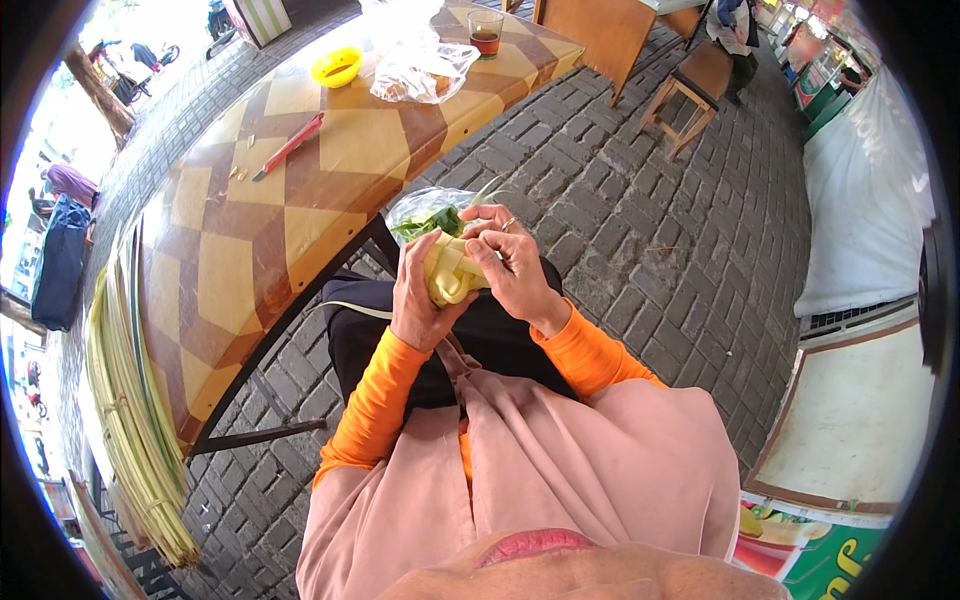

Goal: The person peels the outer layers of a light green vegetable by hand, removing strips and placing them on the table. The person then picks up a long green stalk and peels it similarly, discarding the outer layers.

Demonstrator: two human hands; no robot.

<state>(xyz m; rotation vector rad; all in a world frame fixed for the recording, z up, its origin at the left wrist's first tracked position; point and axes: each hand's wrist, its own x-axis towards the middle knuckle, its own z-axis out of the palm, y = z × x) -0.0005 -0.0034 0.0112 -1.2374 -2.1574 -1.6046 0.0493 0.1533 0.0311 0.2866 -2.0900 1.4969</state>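
My left hand (pixel 420 300) grips a woven palm-leaf pouch (pixel 450 270) of pale yellow-green strips above my lap. At its right side, my right hand (pixel 510 262) has thumb and fingers on the weave; a ring is on one finger. Just beyond the pouch lies a clear plastic bag (pixel 424 201) with green leaf pieces (pixel 448 220) in it. One pale strip (pixel 352 307) trails to the left over my dark-clothed lap. On the patterned table (pixel 352 146) lies a red cutter knife (pixel 292 144), its blade end towards the near left.
A bundle of long palm leaves (pixel 124 397) lies along the table's left end. At the far end stand a yellow bowl (pixel 337 67), a clear plastic bag (pixel 424 71) and a glass of dark drink (pixel 485 35). A wooden stool (pixel 694 82) stands beyond, near a seated person.
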